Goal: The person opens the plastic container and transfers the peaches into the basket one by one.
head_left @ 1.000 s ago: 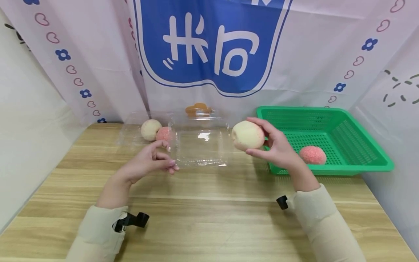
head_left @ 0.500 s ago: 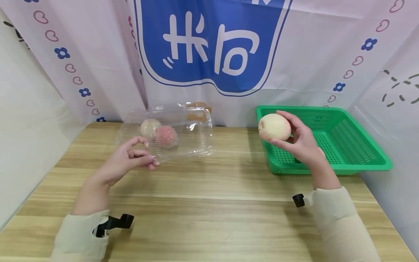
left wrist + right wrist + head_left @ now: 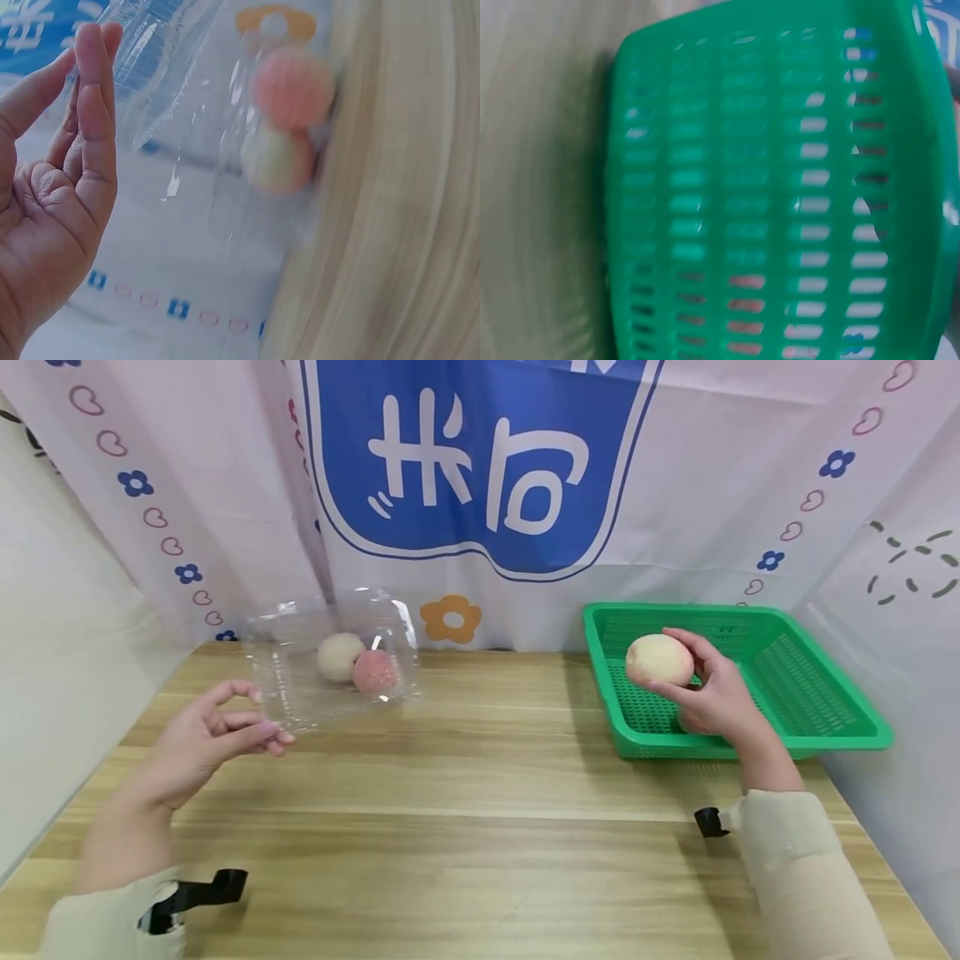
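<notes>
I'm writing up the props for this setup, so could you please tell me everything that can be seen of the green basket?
The green basket looks like plastic: rectangular, open-topped, with rows of slots in its walls, a perforated floor and a solid rim. It stands upright on the wooden table, at the head view's right. A pinkish peach, partly hidden, lies inside; a paler peach is held over its left part.

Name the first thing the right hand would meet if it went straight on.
Probably the green basket, near its far-left corner, held peach leading; height is unclear, so it might pass over.
</notes>
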{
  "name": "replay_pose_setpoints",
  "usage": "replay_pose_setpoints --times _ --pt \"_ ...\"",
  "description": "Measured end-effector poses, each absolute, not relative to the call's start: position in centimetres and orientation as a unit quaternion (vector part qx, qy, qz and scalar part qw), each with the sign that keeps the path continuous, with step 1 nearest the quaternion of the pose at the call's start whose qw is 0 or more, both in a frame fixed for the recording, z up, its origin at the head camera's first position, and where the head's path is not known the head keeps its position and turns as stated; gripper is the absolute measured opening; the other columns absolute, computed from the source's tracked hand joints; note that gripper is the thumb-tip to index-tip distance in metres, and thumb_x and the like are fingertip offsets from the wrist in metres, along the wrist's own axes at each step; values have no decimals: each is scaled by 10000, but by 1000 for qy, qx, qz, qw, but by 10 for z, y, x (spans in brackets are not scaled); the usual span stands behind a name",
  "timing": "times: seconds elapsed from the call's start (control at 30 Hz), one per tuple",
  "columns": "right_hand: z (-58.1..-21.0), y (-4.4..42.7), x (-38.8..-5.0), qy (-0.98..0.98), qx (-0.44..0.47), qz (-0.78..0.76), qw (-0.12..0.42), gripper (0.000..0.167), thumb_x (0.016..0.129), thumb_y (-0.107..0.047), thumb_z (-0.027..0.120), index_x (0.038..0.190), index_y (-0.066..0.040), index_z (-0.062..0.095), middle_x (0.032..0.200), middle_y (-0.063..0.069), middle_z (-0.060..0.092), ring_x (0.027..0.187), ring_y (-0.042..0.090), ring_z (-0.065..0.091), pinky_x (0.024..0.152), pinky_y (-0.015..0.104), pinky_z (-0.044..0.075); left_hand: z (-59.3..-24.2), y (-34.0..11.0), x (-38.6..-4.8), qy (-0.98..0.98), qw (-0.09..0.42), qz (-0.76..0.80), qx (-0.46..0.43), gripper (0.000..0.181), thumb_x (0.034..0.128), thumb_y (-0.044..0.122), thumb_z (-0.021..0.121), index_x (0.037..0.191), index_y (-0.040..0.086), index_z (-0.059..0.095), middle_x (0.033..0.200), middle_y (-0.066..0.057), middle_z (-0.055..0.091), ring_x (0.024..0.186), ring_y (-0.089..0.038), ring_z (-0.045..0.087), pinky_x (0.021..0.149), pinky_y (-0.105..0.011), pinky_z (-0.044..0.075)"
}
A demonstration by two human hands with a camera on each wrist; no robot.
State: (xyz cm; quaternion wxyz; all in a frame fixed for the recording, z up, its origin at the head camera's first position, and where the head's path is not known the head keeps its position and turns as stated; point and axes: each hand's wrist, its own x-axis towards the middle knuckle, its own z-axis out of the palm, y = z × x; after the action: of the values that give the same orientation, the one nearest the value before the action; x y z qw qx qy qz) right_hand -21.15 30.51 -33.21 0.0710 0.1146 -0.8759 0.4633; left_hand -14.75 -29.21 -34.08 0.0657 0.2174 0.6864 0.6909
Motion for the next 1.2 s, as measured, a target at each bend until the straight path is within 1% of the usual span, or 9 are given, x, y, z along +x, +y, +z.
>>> replay_pose_setpoints --times 0.07,0.17,0.3,0.47,0.57,0.67,0.8,1.03,1.2 --pt "-335 309 -213 -883 119 451 62 752 885 -138 757 1526 -154 367 1422 117 458 1098 -15 477 776 81 487 -340 -306 -144 673 53 704 221 355 954 -196 440 1182 74 445 960 -96 774 839 -184 752 803 -255 592" --pt "-338 314 -215 -893 119 432 45 753 880 -159 766 1521 -142 371 1406 127 464 1063 13 479 752 111 485 -339 -325 -140 646 43 730 221 386 949 -230 394 1194 63 442 972 -141 768 852 -203 753 807 -260 592" --pt "-338 318 -219 -906 128 403 17 759 870 -183 781 1513 -139 381 1388 154 486 1018 128 479 722 182 490 -335 -346 -136 624 34 749 221 380 952 -244 351 1188 39 447 991 -175 760 875 -228 753 816 -265 590" --pt "-338 319 -223 -913 156 376 -34 774 875 -199 776 1519 -111 355 1367 209 492 993 239 451 693 245 475 -331 -365 -128 628 -1 749 212 362 958 -242 326 1187 5 459 974 -181 761 864 -237 755 786 -254 592" --pt "-339 318 -226 -916 167 361 -52 770 876 -212 776 1513 -98 359 1337 210 510 977 250 453 688 262 471 -335 -379 -123 622 -28 753 212 375 955 -249 309 1210 -13 451 971 -189 759 854 -248 756 766 -258 595" --pt "-341 319 -229 -917 170 355 -63 769 870 -213 783 1505 -90 367 1307 204 531 946 245 474 665 276 482 -344 -398 -121 607 -47 757 238 404 945 -269 285 1252 -49 429 997 -214 749 869 -280 752 779 -276 596" --pt "-344 320 -231 -917 171 353 -75 771 864 -218 789 1498 -83 372 1285 206 543 933 253 502 634 293 507 -353 -420 -123 592 -46 762 259 430 944 -276 259 1288 -70 414 1021 -235 739 892 -303 745 804 -290 594" --pt "-346 319 -230 -922 172 335 -91 760 865 -248 787 1487 -71 388 1256 200 559 977 289 504 684 323 515 -362 -439 -125 592 -43 777 211 421 966 -238 267 1253 -6 469 969 -203 756 832 -261 755 736 -275 601" --pt "-346 318 -230 -925 180 319 -100 739 866 -243 782 1473 -58 404 1246 200 571 992 294 515 736 351 499 -370 -446 -126 563 -52 805 177 407 970 -224 277 1241 -1 484 931 -204 758 802 -268 758 680 -297 607"
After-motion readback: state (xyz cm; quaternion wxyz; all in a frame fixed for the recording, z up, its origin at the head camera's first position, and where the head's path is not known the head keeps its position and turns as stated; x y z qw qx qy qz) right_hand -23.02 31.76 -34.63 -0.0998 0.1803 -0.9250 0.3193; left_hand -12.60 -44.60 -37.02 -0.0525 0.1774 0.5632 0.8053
